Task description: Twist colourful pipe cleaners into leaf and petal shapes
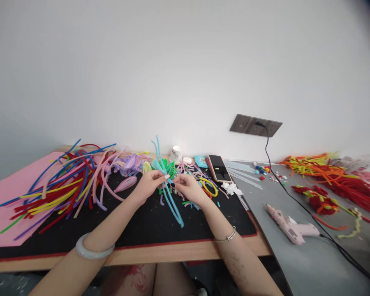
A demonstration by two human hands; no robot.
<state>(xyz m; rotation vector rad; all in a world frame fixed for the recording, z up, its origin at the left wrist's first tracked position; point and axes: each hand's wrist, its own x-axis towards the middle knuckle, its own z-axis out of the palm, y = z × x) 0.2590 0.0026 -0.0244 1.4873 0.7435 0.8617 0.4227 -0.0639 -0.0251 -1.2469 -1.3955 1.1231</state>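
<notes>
Several light-blue pipe cleaners are gathered at their middle between my two hands, their ends pointing up toward the wall and down toward the table's front edge. My left hand pinches them from the left. From the right, my right hand closes on the same spot, fingertips almost meeting the left ones. Behind the hands lie green pipe cleaners on the black mat. A pink looped pipe-cleaner shape rests left of my left hand.
A big pile of coloured pipe cleaners covers the left side, over pink sheets. At the back stand a paper cup and a phone. A corded pink glue gun lies on the grey table right, near red-and-orange pipe cleaners.
</notes>
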